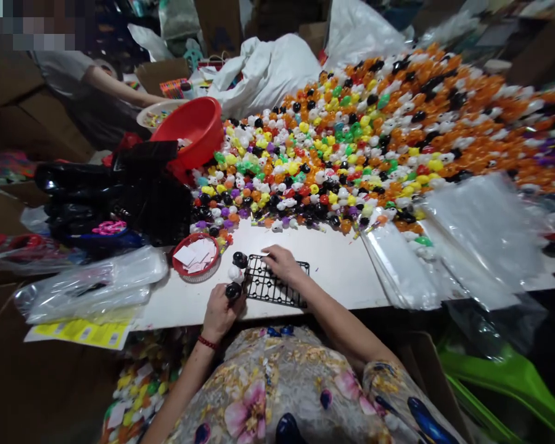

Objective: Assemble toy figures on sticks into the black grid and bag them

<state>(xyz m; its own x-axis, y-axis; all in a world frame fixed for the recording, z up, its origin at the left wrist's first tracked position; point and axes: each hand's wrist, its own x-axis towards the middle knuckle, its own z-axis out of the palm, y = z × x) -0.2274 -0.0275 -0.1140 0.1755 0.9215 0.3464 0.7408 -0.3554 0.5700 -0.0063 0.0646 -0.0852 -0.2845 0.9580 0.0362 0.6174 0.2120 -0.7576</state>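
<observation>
A black plastic grid (259,287) lies on the white tabletop in front of me. At its left edge stand toy heads in a row: a black one (239,259), a white one (235,274) and another black one (233,290). My left hand (219,316) is closed round the nearest black toy head, its fingertips partly hidden. Over the far part of the grid, my right hand (281,264) has its fingers bent and pressed together. Whatever lies between those fingertips, if anything, is too small to make out.
A huge heap of coloured toy heads (314,166) covers the back of the table. A red basket (197,274) of white slips sits left. Clear plastic bags (400,265) lie right. Beyond a red basin (192,132), another person's arm (120,87) reaches to a bowl.
</observation>
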